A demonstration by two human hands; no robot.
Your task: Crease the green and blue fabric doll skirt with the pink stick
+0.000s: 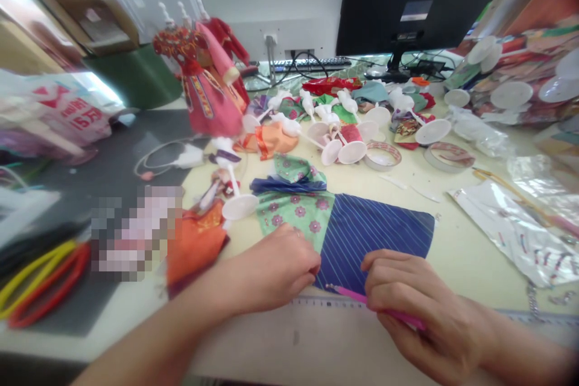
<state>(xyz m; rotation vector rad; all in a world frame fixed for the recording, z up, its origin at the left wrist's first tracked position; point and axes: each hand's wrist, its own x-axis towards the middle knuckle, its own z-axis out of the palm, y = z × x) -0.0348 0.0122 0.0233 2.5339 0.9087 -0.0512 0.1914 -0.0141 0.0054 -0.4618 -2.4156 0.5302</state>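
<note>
A small doll dress lies flat in front of me, with a green flowered top [312,212] and a dark blue striped skirt [380,226]. My left hand [283,268] rests over its near edge, fingers curled closed where green meets blue; whatever is between the fingertips is hidden. In my right hand [416,301] is a slim pink pen-like tool [355,295], gripped like a pencil. Its tip points left, close to the skirt's near edge, with something tiny and shiny at the end. A ruler [332,303] runs along the table just below the dress.
Small white mannequins in doll clothes [325,114] crowd the back, near tape rolls [382,155]. Red and pink dresses [203,78] stand behind. Left are an orange garment [196,247] and red-and-yellow handles [49,283]; right, a clear packet [515,232]. Monitors [420,0] stand behind.
</note>
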